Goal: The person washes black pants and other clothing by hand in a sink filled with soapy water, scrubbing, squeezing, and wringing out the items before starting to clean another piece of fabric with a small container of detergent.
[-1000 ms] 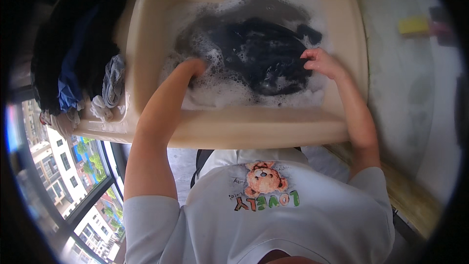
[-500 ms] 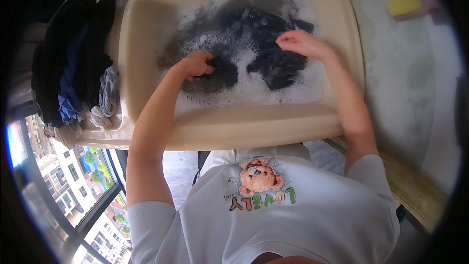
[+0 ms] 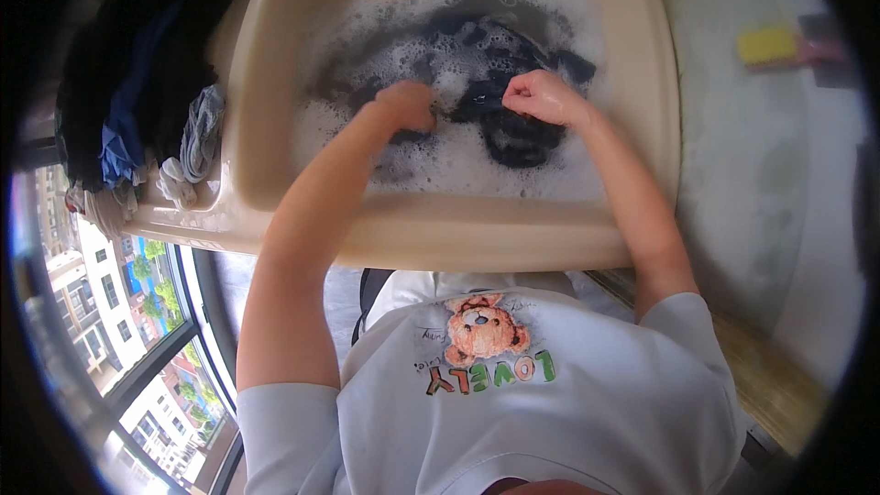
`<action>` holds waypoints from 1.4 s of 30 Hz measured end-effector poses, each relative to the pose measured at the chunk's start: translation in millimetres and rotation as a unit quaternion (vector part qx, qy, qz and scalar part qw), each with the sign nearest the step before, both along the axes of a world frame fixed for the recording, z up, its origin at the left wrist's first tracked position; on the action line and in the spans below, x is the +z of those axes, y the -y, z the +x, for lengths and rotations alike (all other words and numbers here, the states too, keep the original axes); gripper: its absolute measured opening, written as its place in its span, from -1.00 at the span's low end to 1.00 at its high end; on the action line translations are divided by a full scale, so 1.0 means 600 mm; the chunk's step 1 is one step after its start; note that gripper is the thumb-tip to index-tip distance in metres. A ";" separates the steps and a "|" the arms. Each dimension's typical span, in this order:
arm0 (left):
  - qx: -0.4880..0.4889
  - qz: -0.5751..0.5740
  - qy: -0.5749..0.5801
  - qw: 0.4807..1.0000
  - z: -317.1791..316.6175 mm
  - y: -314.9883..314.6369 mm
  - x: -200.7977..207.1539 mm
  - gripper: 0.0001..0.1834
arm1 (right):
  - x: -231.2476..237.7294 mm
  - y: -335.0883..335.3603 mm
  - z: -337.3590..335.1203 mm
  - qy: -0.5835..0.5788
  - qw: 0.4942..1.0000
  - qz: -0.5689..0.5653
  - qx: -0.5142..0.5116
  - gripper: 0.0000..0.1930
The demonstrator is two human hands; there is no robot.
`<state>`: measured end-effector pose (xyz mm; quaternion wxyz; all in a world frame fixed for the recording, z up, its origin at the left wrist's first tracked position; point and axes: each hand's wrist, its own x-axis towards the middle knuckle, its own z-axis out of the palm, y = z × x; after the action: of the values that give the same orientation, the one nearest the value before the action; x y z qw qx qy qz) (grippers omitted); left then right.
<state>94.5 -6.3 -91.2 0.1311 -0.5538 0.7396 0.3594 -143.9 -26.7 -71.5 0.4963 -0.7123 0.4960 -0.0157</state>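
Observation:
A dark, soaked garment (image 3: 521,139) lies bunched in the sudsy water of a beige wash basin (image 3: 440,231), part of it under foam. My right hand (image 3: 545,98) is closed on a fold of the cloth, thumb and fingers pinched together at the surface. To its left, my left hand (image 3: 406,105) curls over another dark portion, the back of the hand toward me and its fingertips hidden. A narrow gap of suds and cloth lies between the two hands. How far the garment reaches under the water cannot be seen.
On the basin's left ledge lies a heap of black clothes (image 3: 174,46) with a blue piece (image 3: 124,142), a grey bundle (image 3: 202,133) and a small white one (image 3: 174,183). A yellow-and-pink brush-like item (image 3: 768,47) sits at the right. A window (image 3: 156,357) is at lower left.
My left hand has moved right and slightly away from me, closer to my right hand. My right hand has shifted a little left and closed on cloth. The garment looks more bunched.

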 end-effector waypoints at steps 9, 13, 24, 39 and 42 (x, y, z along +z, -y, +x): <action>0.141 0.170 -0.150 0.964 0.030 0.015 0.034 -0.75 | -0.018 0.006 -0.087 0.096 0.964 0.075 -0.237 -0.87; 0.229 0.178 -0.350 0.891 0.060 0.028 0.065 -0.79 | -0.004 0.009 -0.070 0.132 0.957 0.026 -0.258 -0.85; 0.347 0.105 -0.518 0.775 0.084 0.035 0.119 -0.85 | -0.061 0.001 0.102 0.197 0.973 0.044 -0.116 -0.79; 0.335 -0.120 -0.112 0.928 0.133 0.061 -0.003 -0.51 | -0.042 0.061 0.012 0.342 0.843 0.071 -0.409 -0.81; 0.358 -0.068 -0.146 0.920 0.122 0.056 0.014 -0.56 | -0.053 0.076 -0.028 0.357 0.822 0.055 -0.439 -0.83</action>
<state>167.8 -40.0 -83.1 -0.1539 -0.7304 0.5258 0.4078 -160.4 -72.1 -103.2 0.6176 -0.3349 0.5443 -0.4584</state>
